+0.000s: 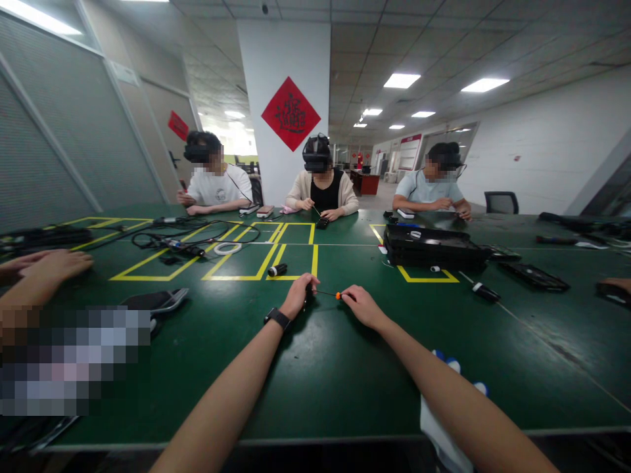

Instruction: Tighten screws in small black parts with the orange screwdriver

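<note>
My left hand (297, 297), with a black watch (277, 319) on its wrist, is closed around a small dark object (309, 293) that the fingers mostly cover; its kind is not clear. To the right, my right hand (363, 306) grips a screwdriver (338, 296) with an orange collar. The thin shaft points left, and its tip reaches the dark object in my left hand. Both hands are just above the green table (325, 381). Beyond my left hand, a short black cylinder with a white band (277, 269) lies on its side.
Ahead right is a black tray-like case (434, 246); a black cylindrical piece (486, 292) lies nearer. Tangled cables (192, 236) and a white ring (227, 248) lie left. Three co-workers sit opposite; another person's hands (59, 263) rest at left. White cloth (438, 420) hangs at the near edge.
</note>
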`<state>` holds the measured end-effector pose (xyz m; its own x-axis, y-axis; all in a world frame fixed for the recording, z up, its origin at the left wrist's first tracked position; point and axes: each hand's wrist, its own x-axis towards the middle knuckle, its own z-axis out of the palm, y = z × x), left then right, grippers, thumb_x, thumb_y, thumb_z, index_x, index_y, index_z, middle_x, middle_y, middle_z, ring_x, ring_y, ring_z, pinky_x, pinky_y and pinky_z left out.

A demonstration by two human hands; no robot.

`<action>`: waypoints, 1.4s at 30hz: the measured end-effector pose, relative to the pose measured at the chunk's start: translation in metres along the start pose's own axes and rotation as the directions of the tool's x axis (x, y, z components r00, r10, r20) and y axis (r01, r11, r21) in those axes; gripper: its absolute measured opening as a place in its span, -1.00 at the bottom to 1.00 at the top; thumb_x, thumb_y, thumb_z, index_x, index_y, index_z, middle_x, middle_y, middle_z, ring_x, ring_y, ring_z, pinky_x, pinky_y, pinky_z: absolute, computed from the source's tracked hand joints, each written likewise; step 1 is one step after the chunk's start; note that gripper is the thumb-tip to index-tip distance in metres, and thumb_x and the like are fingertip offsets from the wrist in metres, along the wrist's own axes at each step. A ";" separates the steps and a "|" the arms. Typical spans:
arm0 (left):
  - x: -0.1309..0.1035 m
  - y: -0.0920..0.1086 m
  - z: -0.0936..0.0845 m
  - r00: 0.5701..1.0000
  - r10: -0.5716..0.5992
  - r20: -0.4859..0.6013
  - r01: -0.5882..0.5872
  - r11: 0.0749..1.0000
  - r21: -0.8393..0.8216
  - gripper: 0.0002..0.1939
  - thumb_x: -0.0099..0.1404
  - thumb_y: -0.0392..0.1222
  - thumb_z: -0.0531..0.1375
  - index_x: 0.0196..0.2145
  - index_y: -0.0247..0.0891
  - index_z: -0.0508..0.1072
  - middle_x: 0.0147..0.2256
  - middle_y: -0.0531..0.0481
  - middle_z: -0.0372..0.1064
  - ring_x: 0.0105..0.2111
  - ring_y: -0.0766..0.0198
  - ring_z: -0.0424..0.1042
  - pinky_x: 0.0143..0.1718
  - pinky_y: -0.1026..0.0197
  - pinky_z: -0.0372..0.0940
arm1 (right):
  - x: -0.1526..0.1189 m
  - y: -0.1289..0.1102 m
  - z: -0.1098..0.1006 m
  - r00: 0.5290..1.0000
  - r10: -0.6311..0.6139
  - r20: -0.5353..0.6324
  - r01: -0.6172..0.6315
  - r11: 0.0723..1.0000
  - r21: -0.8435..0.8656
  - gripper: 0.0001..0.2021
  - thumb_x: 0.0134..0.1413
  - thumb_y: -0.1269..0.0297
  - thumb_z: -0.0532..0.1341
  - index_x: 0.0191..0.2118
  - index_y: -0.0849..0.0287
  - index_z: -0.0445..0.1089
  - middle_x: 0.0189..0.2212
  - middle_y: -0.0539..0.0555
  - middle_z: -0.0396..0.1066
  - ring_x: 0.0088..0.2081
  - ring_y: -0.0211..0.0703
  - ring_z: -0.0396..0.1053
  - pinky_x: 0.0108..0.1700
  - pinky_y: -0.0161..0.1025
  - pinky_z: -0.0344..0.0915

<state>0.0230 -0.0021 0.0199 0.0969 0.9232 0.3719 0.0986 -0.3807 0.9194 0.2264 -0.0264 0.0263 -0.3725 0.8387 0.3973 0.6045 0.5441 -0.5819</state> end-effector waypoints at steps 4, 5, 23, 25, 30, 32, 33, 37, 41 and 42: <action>0.000 -0.001 0.000 1.000 -0.003 -0.010 0.003 1.000 -0.011 -0.62 0.20 -0.03 -0.14 -0.44 -0.31 0.35 -0.56 0.05 0.24 -0.53 0.38 0.26 -0.43 0.31 0.18 | -0.001 -0.001 0.000 1.000 -0.008 -0.017 0.009 1.000 0.020 -0.84 -0.01 0.28 0.09 -0.30 0.20 0.32 -0.34 0.04 0.31 -0.27 -0.24 0.20 -0.20 -0.27 0.13; 0.000 -0.001 0.000 1.000 -0.002 -0.007 0.002 1.000 -0.017 -0.62 0.20 -0.03 -0.14 -0.43 -0.31 0.35 -0.56 0.05 0.23 -0.53 0.38 0.26 -0.44 0.31 0.18 | -0.002 -0.001 0.001 1.000 -0.004 -0.018 0.004 1.000 0.028 -0.83 -0.03 0.27 0.11 -0.29 0.20 0.31 -0.34 0.04 0.30 -0.27 -0.24 0.20 -0.21 -0.27 0.14; 0.001 -0.004 0.000 1.000 -0.018 -0.016 0.018 1.000 -0.012 -0.62 0.20 -0.04 -0.14 -0.43 -0.30 0.36 -0.57 0.04 0.24 -0.53 0.38 0.26 -0.45 0.31 0.17 | -0.001 -0.001 0.001 1.000 0.026 -0.008 -0.025 0.998 0.053 -0.80 0.04 0.28 0.03 -0.30 0.22 0.34 -0.33 0.08 0.31 -0.25 -0.23 0.21 -0.16 -0.25 0.13; 0.001 -0.004 0.000 1.000 -0.021 -0.004 0.020 1.000 -0.015 -0.62 0.20 -0.04 -0.14 -0.43 -0.31 0.36 -0.57 0.04 0.24 -0.53 0.38 0.26 -0.46 0.32 0.17 | 0.000 -0.001 0.001 1.000 0.020 0.003 -0.020 0.999 0.034 -0.79 0.06 0.31 0.00 -0.34 0.22 0.36 -0.35 0.08 0.32 -0.24 -0.22 0.20 -0.14 -0.23 0.12; 0.001 -0.004 0.000 1.000 -0.023 -0.008 0.023 0.999 -0.029 -0.63 0.20 -0.04 -0.13 -0.43 -0.30 0.35 -0.57 0.06 0.23 -0.53 0.39 0.26 -0.47 0.33 0.17 | -0.002 -0.003 -0.001 1.000 0.004 -0.017 -0.002 0.998 0.063 -0.84 -0.06 0.32 0.12 -0.28 0.19 0.31 -0.33 0.04 0.30 -0.26 -0.24 0.21 -0.19 -0.26 0.15; 0.001 -0.003 0.000 1.000 -0.026 -0.004 0.026 0.999 -0.030 -0.63 0.20 -0.04 -0.14 -0.43 -0.30 0.35 -0.57 0.06 0.23 -0.53 0.39 0.26 -0.47 0.33 0.17 | -0.003 -0.004 -0.001 1.000 -0.001 -0.012 0.002 0.997 0.078 -0.78 -0.10 0.31 0.16 -0.24 0.18 0.29 -0.32 0.03 0.29 -0.25 -0.24 0.21 -0.19 -0.27 0.16; 0.001 -0.003 0.001 1.000 -0.028 -0.002 0.028 0.999 -0.030 -0.63 0.20 -0.04 -0.14 -0.43 -0.30 0.35 -0.57 0.05 0.22 -0.53 0.39 0.26 -0.48 0.33 0.17 | -0.003 -0.004 -0.001 1.000 0.004 -0.010 -0.003 0.997 0.079 -0.75 -0.11 0.30 0.17 -0.22 0.18 0.28 -0.32 0.04 0.29 -0.25 -0.24 0.21 -0.19 -0.26 0.16; 0.001 -0.001 0.001 0.999 -0.033 -0.003 0.033 0.999 -0.024 -0.62 0.19 -0.03 -0.14 -0.43 -0.31 0.35 -0.57 0.04 0.23 -0.54 0.38 0.25 -0.48 0.32 0.16 | -0.001 -0.001 0.001 1.000 0.017 0.006 -0.017 0.999 0.045 -0.81 0.02 0.27 0.06 -0.26 0.21 0.33 -0.33 0.07 0.30 -0.24 -0.23 0.21 -0.15 -0.24 0.13; 0.000 0.000 0.001 0.999 -0.044 -0.019 0.044 0.999 -0.007 -0.62 0.19 -0.03 -0.14 -0.44 -0.31 0.36 -0.57 0.04 0.24 -0.54 0.37 0.26 -0.47 0.31 0.17 | 0.001 0.002 0.002 1.000 0.009 0.017 -0.010 1.000 0.009 -0.74 0.10 0.31 -0.05 -0.38 0.23 0.36 -0.38 0.08 0.30 -0.26 -0.23 0.20 -0.14 -0.23 0.11; 0.000 0.000 0.001 0.999 -0.044 -0.026 0.043 0.999 -0.004 -0.62 0.19 -0.03 -0.14 -0.44 -0.31 0.36 -0.57 0.04 0.24 -0.53 0.37 0.26 -0.47 0.31 0.17 | 0.001 0.002 0.002 1.000 0.010 0.011 -0.010 1.000 0.009 -0.77 0.08 0.31 -0.02 -0.37 0.23 0.35 -0.37 0.08 0.29 -0.26 -0.23 0.20 -0.15 -0.23 0.11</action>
<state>0.0242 -0.0020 0.0200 0.0671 0.9400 0.3346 0.0984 -0.3400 0.9353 0.2258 -0.0246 0.0238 -0.3742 0.8443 0.3837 0.6021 0.5359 -0.5919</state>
